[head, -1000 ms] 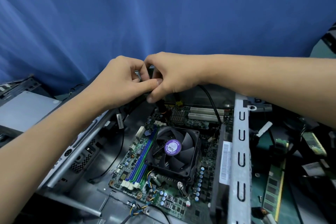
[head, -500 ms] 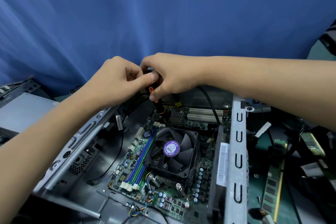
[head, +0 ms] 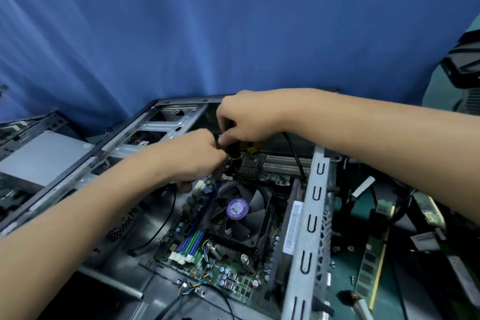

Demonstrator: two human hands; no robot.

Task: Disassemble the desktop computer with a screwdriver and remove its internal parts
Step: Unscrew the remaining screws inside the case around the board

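My right hand grips the screwdriver at twelve o'clock of the fan. My left hand is unclear. A slip could gouge the board.

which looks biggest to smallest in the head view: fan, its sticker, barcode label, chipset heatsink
1. fan
2. barcode label
3. sticker and chipset heatsink look about alike, so no ranking between them

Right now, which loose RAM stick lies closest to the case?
The long green stick with the yellow edge, just right of the case's grey rail; the other green board lies farther right.
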